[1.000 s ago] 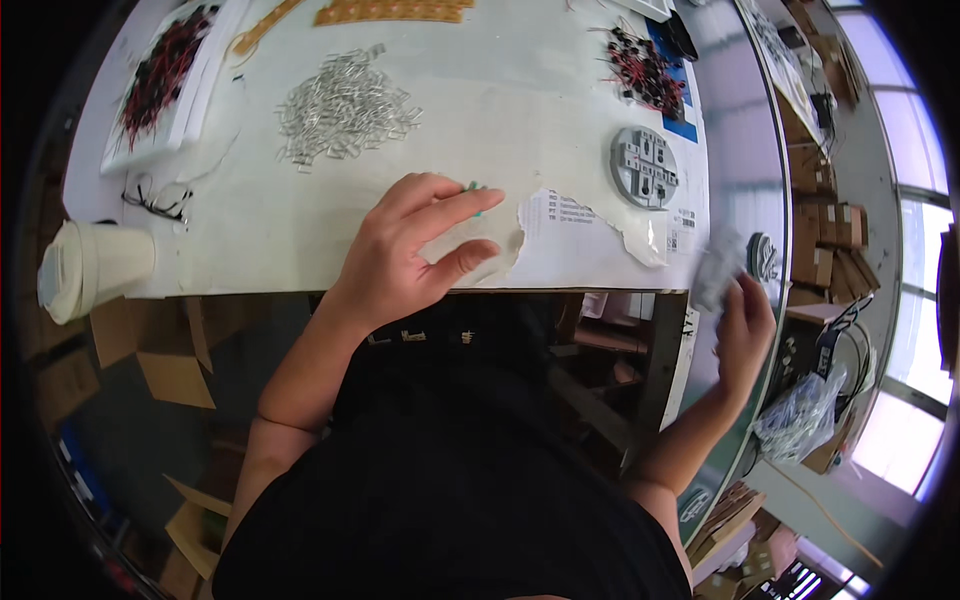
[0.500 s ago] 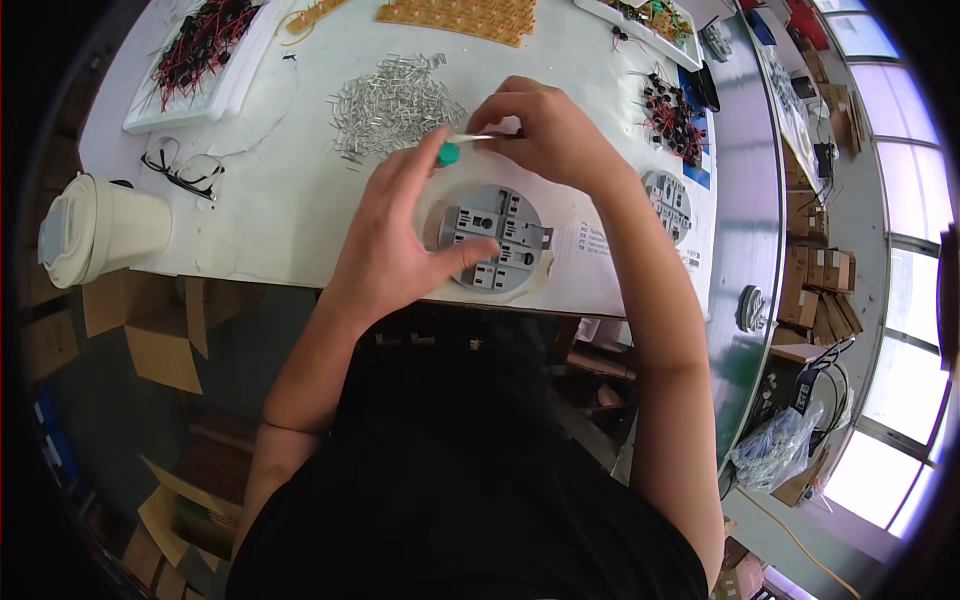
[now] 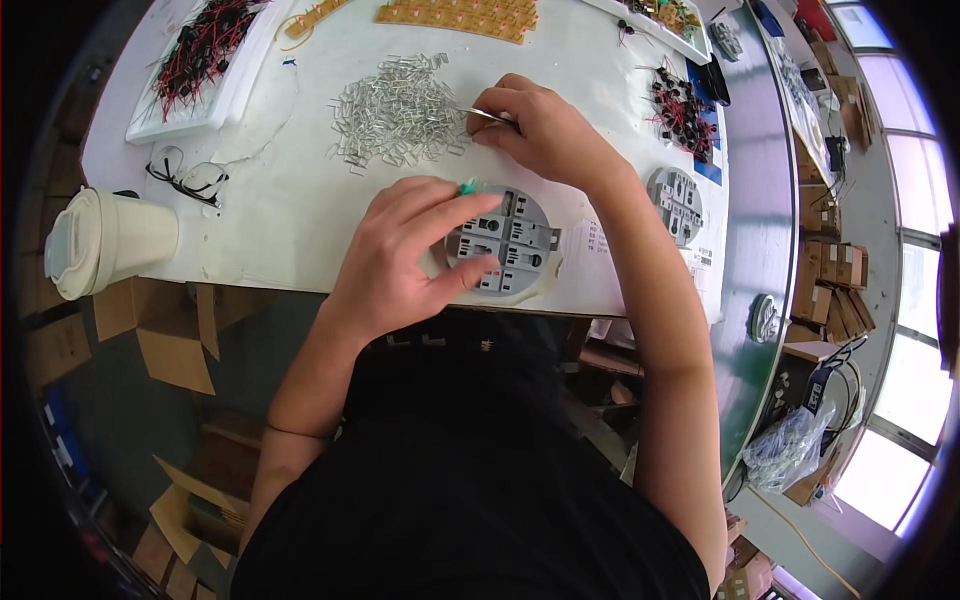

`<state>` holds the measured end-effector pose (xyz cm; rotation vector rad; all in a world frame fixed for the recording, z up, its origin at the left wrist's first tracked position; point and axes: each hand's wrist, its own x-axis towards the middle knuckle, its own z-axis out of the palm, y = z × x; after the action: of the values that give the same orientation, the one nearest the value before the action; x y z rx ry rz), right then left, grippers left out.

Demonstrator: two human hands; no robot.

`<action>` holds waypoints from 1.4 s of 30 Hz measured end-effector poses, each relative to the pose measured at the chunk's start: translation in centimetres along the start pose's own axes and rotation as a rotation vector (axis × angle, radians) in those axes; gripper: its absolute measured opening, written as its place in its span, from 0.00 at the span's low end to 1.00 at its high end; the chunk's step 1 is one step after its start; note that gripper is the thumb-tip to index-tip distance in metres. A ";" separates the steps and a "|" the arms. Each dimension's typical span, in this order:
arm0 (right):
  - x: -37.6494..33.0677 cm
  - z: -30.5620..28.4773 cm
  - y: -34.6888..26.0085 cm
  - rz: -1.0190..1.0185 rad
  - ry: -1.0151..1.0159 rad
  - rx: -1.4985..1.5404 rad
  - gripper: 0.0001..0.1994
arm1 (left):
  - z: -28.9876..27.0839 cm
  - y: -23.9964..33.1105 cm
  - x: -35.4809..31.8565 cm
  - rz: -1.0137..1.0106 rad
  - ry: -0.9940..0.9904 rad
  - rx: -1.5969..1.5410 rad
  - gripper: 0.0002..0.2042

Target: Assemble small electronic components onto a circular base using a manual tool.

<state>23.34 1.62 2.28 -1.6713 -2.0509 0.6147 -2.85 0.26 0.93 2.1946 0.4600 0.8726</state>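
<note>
Low at the table's near side lies a round grey plastic disc (image 3: 524, 232) with raised blocks and slots. My left hand (image 3: 405, 250) is over its left part, thumb and index finger spread apart. Whether the fingertips press on the disc I cannot tell. Something small and green (image 3: 469, 187) shows at a fingertip of this hand, perhaps a cover on it. My right hand (image 3: 540, 130) is closed on a slim metal tool that looks like tweezers (image 3: 490, 117). Its pointed end is at the right edge of a heap of small U-shaped metal clips (image 3: 395, 110).
Black glasses (image 3: 187, 178) and a white lidded bucket (image 3: 125, 240) stand at the left. A white tray (image 3: 185, 118) holds black parts with red wires. More wired parts (image 3: 685, 112) and another grey disc (image 3: 676, 206) lie right. Brown boards (image 3: 458, 18) lie at the back.
My left hand has come down and nearer to the disc, its fingers now at the disc's left part. The tool in my right hand has tilted, its point now up by the clips.
</note>
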 end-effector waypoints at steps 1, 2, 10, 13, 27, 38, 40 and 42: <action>-0.1 0.1 -0.1 0.003 0.002 0.001 0.08 | -0.2 0.7 0.6 0.006 -0.029 0.057 0.34; -0.1 0.3 -0.3 0.016 0.010 -0.042 0.08 | -0.2 1.2 0.9 0.012 -0.057 0.119 0.37; -1.4 -1.1 0.2 0.103 0.118 0.084 0.08 | 0.9 1.2 1.2 -0.047 -0.118 0.058 0.44; -2.2 -2.4 -0.9 0.355 0.114 0.237 0.09 | 1.9 1.1 1.9 -0.059 -0.085 0.055 0.43; -6.3 -3.6 -2.7 0.448 0.251 0.249 0.08 | 2.5 0.4 1.7 -0.027 -0.041 0.103 0.40; -6.1 -1.0 -4.0 0.607 0.216 0.218 0.15 | 2.7 0.2 1.4 -0.111 0.001 0.024 0.42; -6.1 -0.8 -4.3 0.655 0.225 0.146 0.17 | 2.7 0.2 1.4 -0.105 0.007 0.034 0.42; -6.4 -0.4 -4.5 0.643 0.229 0.135 0.17 | 2.7 0.2 1.3 -0.087 0.015 0.052 0.42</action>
<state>21.18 -5.42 4.99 -2.2006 -1.2672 0.6961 -0.01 -0.47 0.35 2.1993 0.5873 0.8389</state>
